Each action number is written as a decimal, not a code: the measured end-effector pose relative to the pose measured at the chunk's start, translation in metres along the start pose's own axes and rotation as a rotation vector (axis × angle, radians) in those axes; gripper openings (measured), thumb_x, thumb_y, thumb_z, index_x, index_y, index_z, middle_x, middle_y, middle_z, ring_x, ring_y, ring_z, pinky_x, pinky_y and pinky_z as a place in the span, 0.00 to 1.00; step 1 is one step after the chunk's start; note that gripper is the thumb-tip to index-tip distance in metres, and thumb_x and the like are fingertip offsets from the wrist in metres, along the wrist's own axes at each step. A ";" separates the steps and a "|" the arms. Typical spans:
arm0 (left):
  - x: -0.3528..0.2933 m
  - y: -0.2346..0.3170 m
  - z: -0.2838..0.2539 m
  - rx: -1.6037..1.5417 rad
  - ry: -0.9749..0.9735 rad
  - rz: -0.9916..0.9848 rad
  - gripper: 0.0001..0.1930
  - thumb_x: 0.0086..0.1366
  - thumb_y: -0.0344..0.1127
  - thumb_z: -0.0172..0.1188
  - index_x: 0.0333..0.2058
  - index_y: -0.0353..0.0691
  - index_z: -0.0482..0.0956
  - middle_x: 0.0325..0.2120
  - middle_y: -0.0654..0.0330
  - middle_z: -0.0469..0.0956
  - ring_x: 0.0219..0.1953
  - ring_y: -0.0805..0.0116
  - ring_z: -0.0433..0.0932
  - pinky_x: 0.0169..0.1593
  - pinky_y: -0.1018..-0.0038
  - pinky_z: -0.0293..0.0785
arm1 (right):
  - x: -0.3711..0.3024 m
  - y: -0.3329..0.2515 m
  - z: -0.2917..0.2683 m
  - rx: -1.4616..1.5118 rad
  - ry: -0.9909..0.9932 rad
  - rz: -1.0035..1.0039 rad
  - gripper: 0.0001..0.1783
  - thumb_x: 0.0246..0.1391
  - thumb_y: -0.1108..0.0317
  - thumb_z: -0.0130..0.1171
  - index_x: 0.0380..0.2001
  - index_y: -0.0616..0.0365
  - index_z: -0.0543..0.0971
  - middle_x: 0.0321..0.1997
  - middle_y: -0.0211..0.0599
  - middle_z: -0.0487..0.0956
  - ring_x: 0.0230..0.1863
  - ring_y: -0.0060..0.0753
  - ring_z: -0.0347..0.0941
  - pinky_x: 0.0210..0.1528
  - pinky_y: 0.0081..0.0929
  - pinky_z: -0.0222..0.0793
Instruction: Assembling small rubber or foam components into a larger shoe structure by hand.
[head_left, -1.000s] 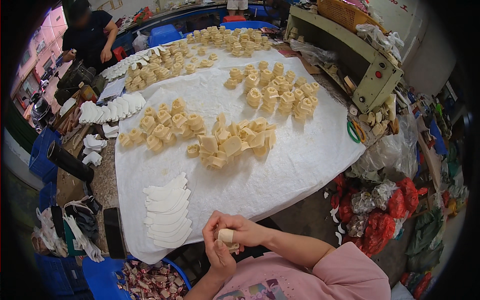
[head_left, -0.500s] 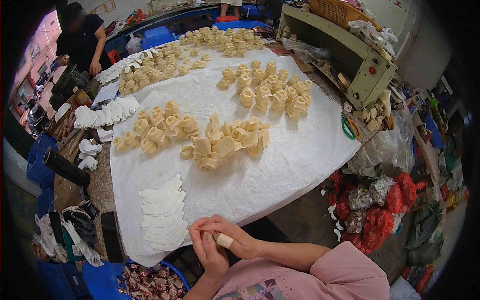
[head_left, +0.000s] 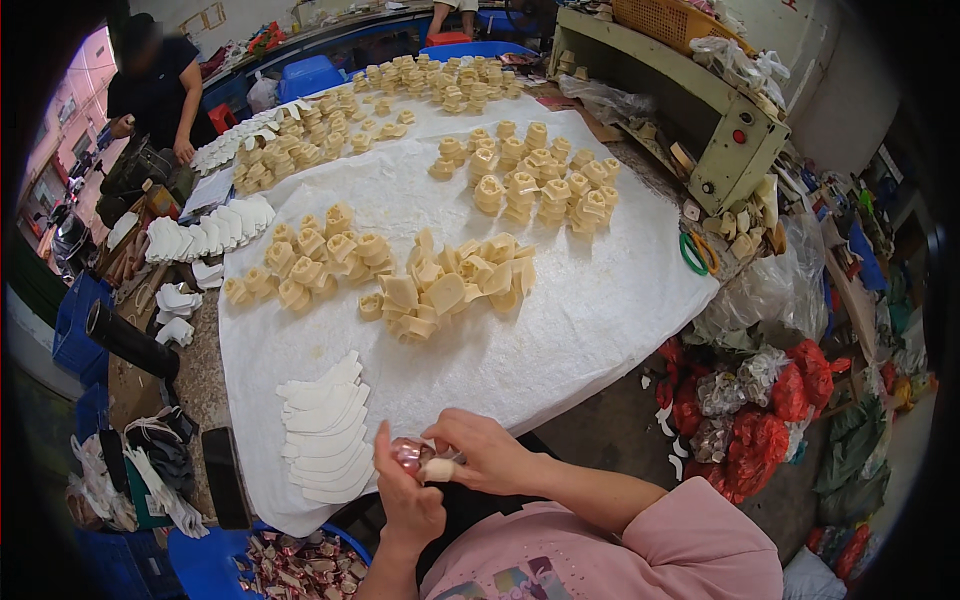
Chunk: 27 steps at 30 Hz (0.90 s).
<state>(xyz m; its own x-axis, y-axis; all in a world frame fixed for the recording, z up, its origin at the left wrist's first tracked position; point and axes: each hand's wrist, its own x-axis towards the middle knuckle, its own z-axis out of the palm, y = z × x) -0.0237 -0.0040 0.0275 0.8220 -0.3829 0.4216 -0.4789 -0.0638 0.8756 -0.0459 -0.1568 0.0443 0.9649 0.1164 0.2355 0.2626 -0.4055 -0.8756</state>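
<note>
Just off the table's front edge, a small shiny pink piece (head_left: 408,455) sits between my hands; its exact kind I cannot make out. My left hand (head_left: 400,500) grips it with the fingers pointing up. From the other side my right hand (head_left: 485,455) curls its fingers against it, with a beige wrap (head_left: 438,470) on the thumb. Left of my hands lies an overlapping row of white curved flat pieces (head_left: 325,430). Below, a blue tub (head_left: 200,550) holds many shiny pink-and-brown pieces (head_left: 300,570).
Cream ring-like pieces stand in stacks (head_left: 520,190) and a loose heap (head_left: 440,285) on the white-covered table (head_left: 570,350). Scissors (head_left: 692,253) lie at its right edge, a phone (head_left: 224,475) at the left. A person (head_left: 155,85) works at far left; red bags (head_left: 755,450) lie right.
My hands have opened apart a little, and the shiny pink piece, mostly hidden before, now shows between them. The white and cream pieces stay as they were.
</note>
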 end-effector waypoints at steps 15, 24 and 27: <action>0.013 0.018 -0.016 0.100 -0.114 -0.103 0.21 0.51 0.20 0.61 0.46 0.33 0.69 0.35 0.60 0.70 0.35 0.72 0.72 0.38 0.78 0.70 | 0.011 0.015 -0.014 0.729 -0.096 0.417 0.11 0.57 0.62 0.51 0.35 0.59 0.74 0.31 0.29 0.75 0.33 0.22 0.71 0.36 0.24 0.68; 0.012 0.029 -0.013 0.259 -0.061 -0.127 0.22 0.45 0.23 0.66 0.42 0.36 0.73 0.28 0.59 0.71 0.28 0.68 0.71 0.30 0.76 0.68 | 0.015 0.013 -0.015 0.093 -0.135 0.019 0.10 0.54 0.65 0.55 0.30 0.62 0.74 0.27 0.35 0.76 0.30 0.23 0.72 0.32 0.24 0.68; 0.013 0.021 -0.008 0.253 -0.004 -0.053 0.22 0.42 0.23 0.68 0.39 0.35 0.72 0.28 0.58 0.71 0.25 0.69 0.71 0.29 0.77 0.67 | 0.008 0.016 -0.007 0.324 -0.067 0.171 0.09 0.56 0.66 0.52 0.32 0.61 0.75 0.31 0.34 0.78 0.33 0.23 0.72 0.35 0.24 0.68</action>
<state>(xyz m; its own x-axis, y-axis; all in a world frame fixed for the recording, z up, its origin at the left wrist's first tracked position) -0.0205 -0.0032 0.0531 0.8468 -0.3768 0.3755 -0.4977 -0.3118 0.8094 -0.0337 -0.1683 0.0353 0.9893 0.1353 0.0553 0.0714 -0.1169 -0.9906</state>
